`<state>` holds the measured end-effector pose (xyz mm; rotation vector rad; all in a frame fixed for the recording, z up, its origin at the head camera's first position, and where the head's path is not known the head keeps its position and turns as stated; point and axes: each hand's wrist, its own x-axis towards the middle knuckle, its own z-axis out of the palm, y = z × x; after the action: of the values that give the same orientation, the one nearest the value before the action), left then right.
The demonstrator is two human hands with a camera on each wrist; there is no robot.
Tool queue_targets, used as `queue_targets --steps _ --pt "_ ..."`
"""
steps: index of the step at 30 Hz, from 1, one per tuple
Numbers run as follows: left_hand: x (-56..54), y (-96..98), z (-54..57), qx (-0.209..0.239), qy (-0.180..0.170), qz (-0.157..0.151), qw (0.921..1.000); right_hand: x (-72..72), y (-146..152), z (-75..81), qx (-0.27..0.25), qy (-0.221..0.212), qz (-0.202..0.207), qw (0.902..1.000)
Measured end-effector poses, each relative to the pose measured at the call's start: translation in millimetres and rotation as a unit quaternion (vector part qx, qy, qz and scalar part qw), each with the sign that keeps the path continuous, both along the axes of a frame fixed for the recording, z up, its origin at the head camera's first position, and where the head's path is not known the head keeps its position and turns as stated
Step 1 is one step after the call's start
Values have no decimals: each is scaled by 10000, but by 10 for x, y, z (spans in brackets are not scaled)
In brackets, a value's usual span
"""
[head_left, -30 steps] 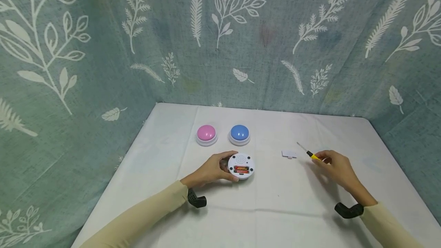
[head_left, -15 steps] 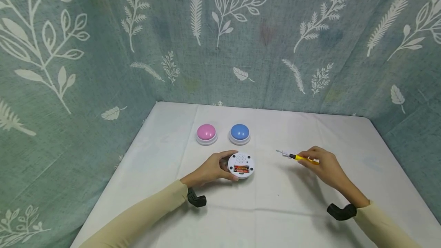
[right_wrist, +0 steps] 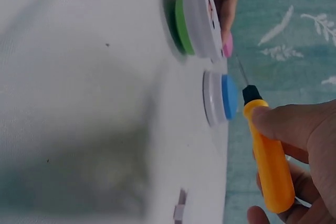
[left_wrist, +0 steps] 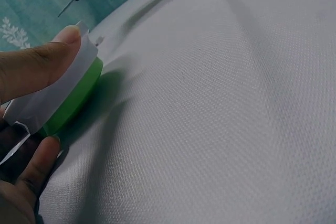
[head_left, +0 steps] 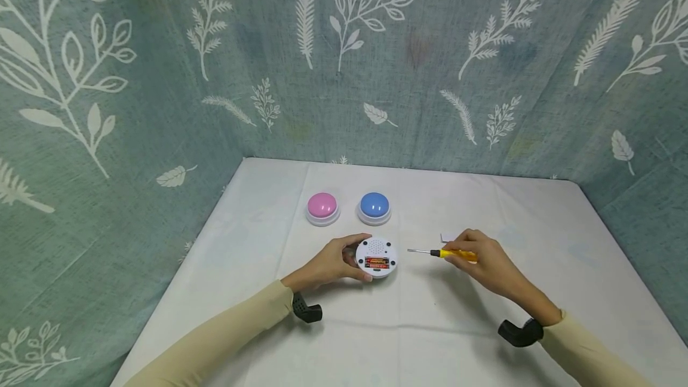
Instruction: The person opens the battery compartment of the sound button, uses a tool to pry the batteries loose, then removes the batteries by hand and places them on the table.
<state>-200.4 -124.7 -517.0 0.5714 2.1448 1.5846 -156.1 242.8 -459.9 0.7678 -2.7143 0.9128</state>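
Observation:
My left hand [head_left: 329, 266] grips a round white push-button light or buzzer [head_left: 375, 248] by its side, thumb and fingers around the rim. Its underside faces up, showing two red batteries [head_left: 377, 263] in an uncovered compartment and small dark feet. The left wrist view shows its green dome [left_wrist: 79, 98] turned down toward the tabletop. My right hand [head_left: 491, 264] pinches a yellow-handled screwdriver [right_wrist: 270, 166] between thumb and fingers. Its thin metal shaft points left at the white device, a short gap away from it.
A pink button [head_left: 322, 206] and a blue button [head_left: 374, 206] stand behind the held device. A small white battery cover [head_left: 445, 237] lies on the white-covered table [head_left: 344, 351], partly hidden by my right hand. Patterned green cloth [head_left: 344, 118] hangs behind.
My right hand has moved left toward the white device, and the screwdriver has swung to lie nearly level, tip leftward. The left hand and the device have stayed put.

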Motion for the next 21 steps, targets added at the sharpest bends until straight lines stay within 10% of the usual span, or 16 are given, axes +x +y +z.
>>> queue_targets --steps 21 --pt "9 -1 3 34 50 -23 10000 -18 -314 108 373 663 788 9940"
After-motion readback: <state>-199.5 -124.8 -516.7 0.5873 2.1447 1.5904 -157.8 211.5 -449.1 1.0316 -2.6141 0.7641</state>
